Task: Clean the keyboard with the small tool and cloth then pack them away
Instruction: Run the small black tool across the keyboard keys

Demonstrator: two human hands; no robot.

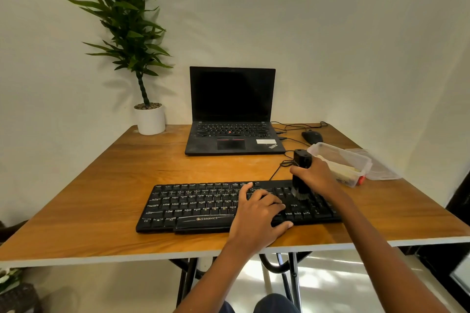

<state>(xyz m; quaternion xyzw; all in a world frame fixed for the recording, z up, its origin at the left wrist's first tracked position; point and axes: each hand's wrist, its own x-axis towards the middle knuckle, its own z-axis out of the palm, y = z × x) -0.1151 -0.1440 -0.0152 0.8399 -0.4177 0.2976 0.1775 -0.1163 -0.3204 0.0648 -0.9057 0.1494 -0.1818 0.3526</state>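
Note:
A black keyboard point(193, 204) lies near the front edge of the wooden table point(122, 173). My left hand point(256, 213) rests flat on its right-middle keys, fingers spread. My right hand point(316, 175) grips a small black brush tool point(301, 173) held upright, its bristles touching the keys at the keyboard's right part. A clear plastic container point(343, 160) stands just right of the tool, with something pale and yellowish inside; I cannot tell whether that is the cloth.
An open black laptop point(231, 114) sits at the back centre, a black mouse point(312, 137) and cables to its right. A clear lid point(381, 170) lies beside the container. A potted plant point(150, 119) stands at the back left corner.

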